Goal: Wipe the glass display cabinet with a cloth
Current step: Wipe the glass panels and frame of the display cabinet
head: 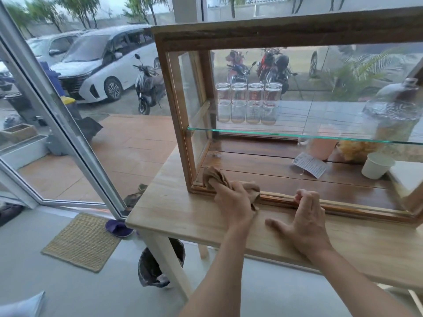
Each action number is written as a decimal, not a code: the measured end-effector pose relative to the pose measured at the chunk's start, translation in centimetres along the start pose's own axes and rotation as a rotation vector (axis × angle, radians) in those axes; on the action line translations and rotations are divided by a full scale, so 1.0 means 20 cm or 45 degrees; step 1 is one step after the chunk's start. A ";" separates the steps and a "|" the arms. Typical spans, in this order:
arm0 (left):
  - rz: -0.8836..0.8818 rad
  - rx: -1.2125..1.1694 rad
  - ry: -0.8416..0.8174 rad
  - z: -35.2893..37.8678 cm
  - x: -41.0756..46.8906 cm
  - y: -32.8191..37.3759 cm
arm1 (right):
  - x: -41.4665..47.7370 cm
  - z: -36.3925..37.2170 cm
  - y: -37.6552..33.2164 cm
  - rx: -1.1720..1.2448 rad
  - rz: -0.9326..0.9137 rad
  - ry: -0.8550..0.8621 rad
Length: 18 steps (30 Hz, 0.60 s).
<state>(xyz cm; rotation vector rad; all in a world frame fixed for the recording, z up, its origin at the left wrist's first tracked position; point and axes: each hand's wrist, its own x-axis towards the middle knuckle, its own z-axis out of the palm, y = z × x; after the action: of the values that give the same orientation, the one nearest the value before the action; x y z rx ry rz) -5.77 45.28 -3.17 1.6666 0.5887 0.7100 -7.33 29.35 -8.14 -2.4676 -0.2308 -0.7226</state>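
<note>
Tabletop [183, 216]: cabinet [274, 33], cloth [212, 177], glasses [247, 102], paper cup [377, 165]

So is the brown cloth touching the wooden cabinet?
Touching. The head view shows the cloth, gripped by the left hand, pressed onto the bottom front rail of the cabinet.
</note>
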 end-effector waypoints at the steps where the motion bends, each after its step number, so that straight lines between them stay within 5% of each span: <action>1: 0.175 0.000 -0.042 0.04 -0.04 0.04 | 0.00 0.00 0.00 -0.003 0.001 -0.004; 4: 0.536 0.023 0.095 0.04 0.06 0.15 | -0.01 0.00 0.01 -0.008 -0.012 -0.006; 7: 0.254 0.007 0.352 -0.06 0.26 0.05 | 0.00 0.00 0.01 0.005 -0.010 -0.003; 9: -0.037 0.038 0.248 -0.07 0.20 -0.03 | 0.00 0.00 0.01 0.000 -0.011 0.001; 12: 0.185 0.073 -0.005 0.06 -0.03 -0.02 | 0.00 0.00 0.00 -0.009 -0.009 -0.007; 15: 0.459 0.142 0.034 0.03 0.06 0.02 | 0.00 0.00 0.01 0.001 -0.015 -0.007; 18: 0.120 0.035 0.227 -0.09 0.26 -0.08 | 0.00 0.00 0.02 0.008 -0.009 -0.005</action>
<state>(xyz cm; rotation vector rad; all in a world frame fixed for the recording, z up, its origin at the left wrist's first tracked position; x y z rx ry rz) -3.58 50.45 -3.78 1.6757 0.6510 0.9293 -7.28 29.08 -8.37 -2.4636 -0.2430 -0.7185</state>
